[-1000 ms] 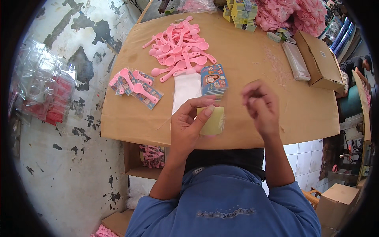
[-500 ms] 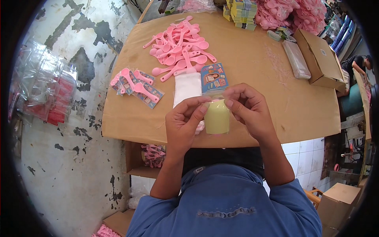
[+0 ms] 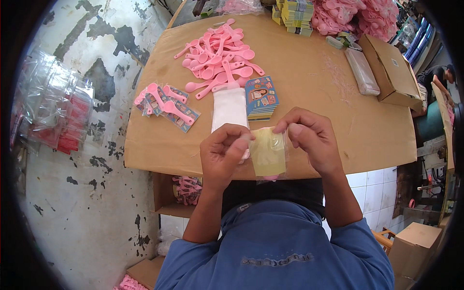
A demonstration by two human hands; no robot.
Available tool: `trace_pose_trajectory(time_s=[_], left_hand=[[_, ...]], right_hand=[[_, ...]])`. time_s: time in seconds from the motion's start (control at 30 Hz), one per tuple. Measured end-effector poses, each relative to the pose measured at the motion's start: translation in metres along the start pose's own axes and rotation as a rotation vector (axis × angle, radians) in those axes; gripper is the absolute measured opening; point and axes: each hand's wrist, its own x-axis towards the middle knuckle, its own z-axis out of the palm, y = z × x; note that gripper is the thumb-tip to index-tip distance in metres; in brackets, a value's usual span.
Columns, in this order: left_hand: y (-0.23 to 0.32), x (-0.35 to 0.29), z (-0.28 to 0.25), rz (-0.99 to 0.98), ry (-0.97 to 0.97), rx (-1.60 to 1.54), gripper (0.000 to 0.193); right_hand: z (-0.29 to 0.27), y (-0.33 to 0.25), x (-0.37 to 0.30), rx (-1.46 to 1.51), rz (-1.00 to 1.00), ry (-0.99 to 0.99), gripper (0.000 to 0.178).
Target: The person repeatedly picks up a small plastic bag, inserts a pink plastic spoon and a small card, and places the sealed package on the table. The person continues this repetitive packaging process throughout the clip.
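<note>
A clear plastic bag [image 3: 268, 153] with a pale yellow card inside is in front of me, just over the table's near edge. Part of something pink shows at its lower end. My left hand [image 3: 223, 153] is closed on the bag's upper left corner. At the upper right corner my right hand [image 3: 309, 137] has curled fingers, its index fingertip on the top edge. Behind the bag lie a stack of blue printed cards [image 3: 261, 99] and a white stack of what look like empty bags [image 3: 229, 110]. Beyond them spreads a heap of pink spoons [image 3: 220, 58].
Bagged cards with pink spoons [image 3: 169, 104] lie at the table's left. A cardboard box [image 3: 389, 72] and a clear-wrapped pack [image 3: 362, 72] stand at the right. Yellow card bundles [image 3: 297, 17] and bags of pink spoons [image 3: 338, 14] sit far back. Another person [image 3: 437, 77] is at far right.
The bag has come down toward me, and more of the pink piece shows below the card. My right thumb has moved away from the index fingertip. The blue card stack is less covered.
</note>
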Motion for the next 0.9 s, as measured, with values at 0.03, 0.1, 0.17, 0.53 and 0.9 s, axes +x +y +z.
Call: trace_pose_trajectory(time_s=[0.03, 0.1, 0.17, 0.53, 0.9], left_hand=[[0.001, 0.0, 0.002, 0.0, 0.004, 0.002, 0.011], [0.005, 0.002, 0.012, 0.023, 0.016, 0.135, 0.015], [0.014, 0.006, 0.023, 0.019, 0.027, 0.03, 0.021], [0.032, 0.008, -0.025, 0.475, -0.122, 0.862, 0.036], [0.023, 0.032, -0.09, 0.317, 0.3, 1.193, 0.027]], right_hand=[[0.001, 0.0, 0.001, 0.002, 0.001, -0.004, 0.01], [0.004, 0.002, 0.002, -0.214, -0.03, -0.005, 0.013], [0.01, 0.0, 0.002, -0.158, -0.058, 0.028, 0.019], [0.0, 0.001, 0.006, -0.283, -0.239, 0.178, 0.017], [-0.023, 0.018, 0.036, -0.734, 0.025, 0.253, 0.024]])
